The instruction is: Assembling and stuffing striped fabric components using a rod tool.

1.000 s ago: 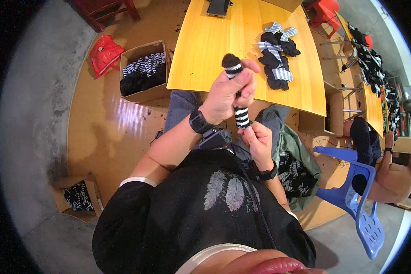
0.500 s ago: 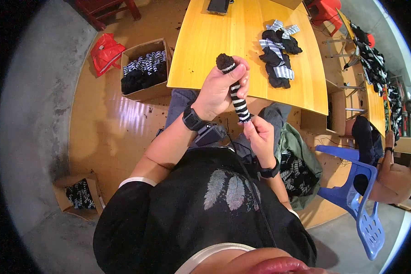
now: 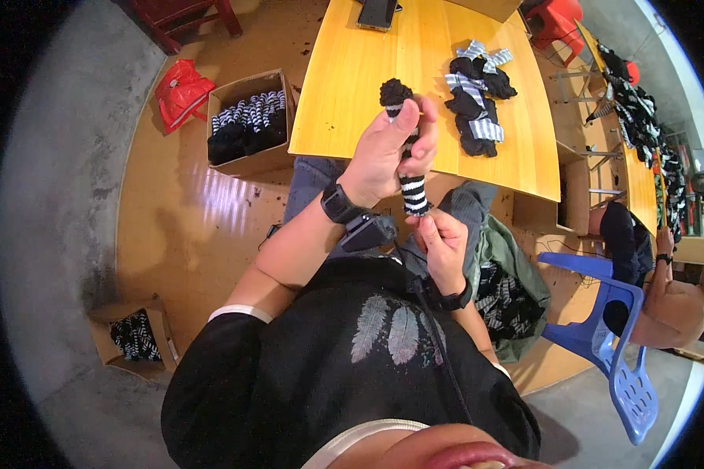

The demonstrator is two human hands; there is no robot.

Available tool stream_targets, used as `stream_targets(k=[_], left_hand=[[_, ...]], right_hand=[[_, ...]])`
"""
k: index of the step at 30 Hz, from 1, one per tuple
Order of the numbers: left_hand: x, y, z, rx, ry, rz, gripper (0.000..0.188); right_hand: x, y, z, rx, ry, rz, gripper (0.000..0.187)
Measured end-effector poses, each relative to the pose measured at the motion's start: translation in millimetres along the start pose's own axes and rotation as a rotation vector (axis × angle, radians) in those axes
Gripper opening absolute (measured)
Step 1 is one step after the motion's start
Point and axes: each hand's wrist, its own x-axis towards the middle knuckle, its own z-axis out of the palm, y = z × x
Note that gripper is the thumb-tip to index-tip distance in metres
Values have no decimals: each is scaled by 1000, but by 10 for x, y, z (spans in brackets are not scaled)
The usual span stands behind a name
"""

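My left hand [image 3: 391, 152] is wrapped round a narrow black-and-white striped knitted tube [image 3: 414, 195], above my lap and close to the table's front edge. A bunched black end of the tube sticks out above the thumb; the middle is hidden by the fingers. Below, my right hand [image 3: 447, 246] is closed in a pinch at the tube's striped lower end. On the table [image 3: 360, 94] beyond, several black knitted pieces with grey-and-white striped bands [image 3: 479, 98] lie in a loose row to the right of my left hand.
A cardboard box [image 3: 250, 166] of striped and black knits stands left of the table; a smaller box [image 3: 164, 328] lies nearer me. A green sack [image 3: 532, 266] of knits is by my right side. Right of it stands a blue plastic chair [image 3: 626, 352], with another person [image 3: 673, 313] beyond.
My left hand has slid lower and turned on the tube, hiding more of its middle. My right hand still pinches near the lower end. The background has shifted slightly.
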Motion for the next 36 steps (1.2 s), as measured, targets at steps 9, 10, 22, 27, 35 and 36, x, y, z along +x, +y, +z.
stream_targets(k=[9, 10, 22, 27, 35, 36], left_hand=[[-148, -255, -29, 52, 58, -123, 28], [-152, -271, -36, 38, 57, -109, 26], [-181, -167, -182, 295, 169, -98, 23], [-47, 60, -280, 54, 239, 41, 26], [81, 249, -354, -121, 167, 68, 30], [62, 199, -341, -109, 181, 43, 31]], right_hand=[[45, 35, 4, -21, 6, 15, 22], [44, 37, -1, -20, 10, 17, 22], [132, -27, -29, -8, -51, 143, 22], [137, -5, -50, -76, -90, 134, 21], [14, 55, -136, -52, -103, 184, 21], [-16, 73, -146, -38, -91, 179, 21]])
